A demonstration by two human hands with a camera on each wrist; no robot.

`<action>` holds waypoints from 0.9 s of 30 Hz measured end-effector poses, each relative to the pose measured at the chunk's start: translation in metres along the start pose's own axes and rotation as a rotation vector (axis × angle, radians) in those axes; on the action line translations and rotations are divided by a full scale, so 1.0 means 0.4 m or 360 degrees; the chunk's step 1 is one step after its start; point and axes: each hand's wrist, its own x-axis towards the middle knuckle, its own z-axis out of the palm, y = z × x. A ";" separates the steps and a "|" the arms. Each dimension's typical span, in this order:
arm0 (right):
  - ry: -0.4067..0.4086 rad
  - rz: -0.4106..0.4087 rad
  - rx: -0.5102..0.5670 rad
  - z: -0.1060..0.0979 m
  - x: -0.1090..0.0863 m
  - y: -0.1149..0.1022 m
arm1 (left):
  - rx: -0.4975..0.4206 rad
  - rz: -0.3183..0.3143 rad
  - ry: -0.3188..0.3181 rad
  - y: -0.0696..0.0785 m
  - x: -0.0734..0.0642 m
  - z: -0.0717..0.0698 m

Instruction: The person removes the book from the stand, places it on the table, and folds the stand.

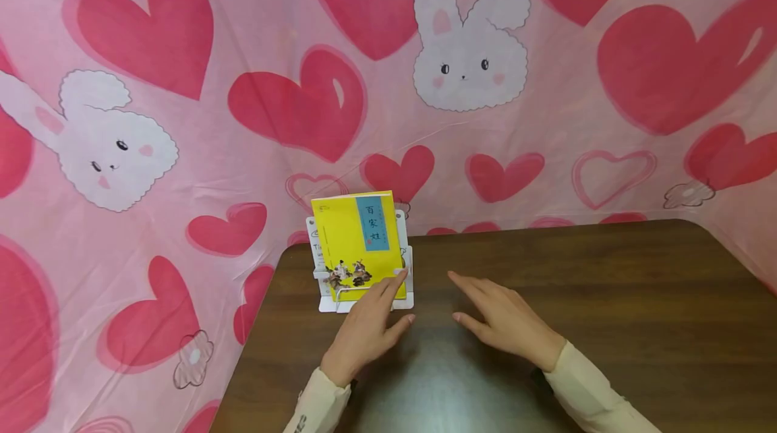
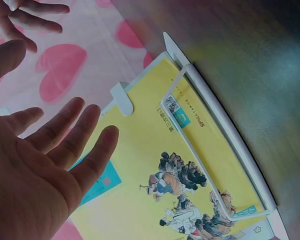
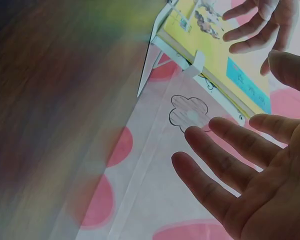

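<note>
A yellow book [image 1: 346, 237] with a blue title panel leans upright on a white book stand [image 1: 409, 278]. Side clips and a wire bar on the stand cross the book's front, as the left wrist view shows with the stand's wire bar [image 2: 200, 167]. My left hand [image 1: 367, 332] hovers in front of the book's lower right, fingers extended and holding nothing; whether it touches the stand is unclear. To the right of the stand, my right hand [image 1: 506, 318] is held over the table with fingers extended, apart from the book.
A dark wooden table [image 1: 637, 311] stretches to the right of the stand. Behind and to the left hangs a pink cloth [image 1: 261, 8] printed with hearts and rabbits. The stand is near the table's back left corner, close to the cloth.
</note>
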 end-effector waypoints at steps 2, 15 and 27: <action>-0.0012 0.0014 0.0022 0.002 0.006 -0.002 | -0.0029 -0.0015 0.0006 -0.001 0.000 -0.002; -0.0037 0.0082 0.0177 0.020 0.054 -0.023 | -0.0168 -0.0116 0.0121 -0.017 -0.001 -0.015; -0.0057 0.0145 0.0247 0.047 0.107 -0.045 | -0.0266 -0.0141 0.0259 -0.046 -0.001 -0.021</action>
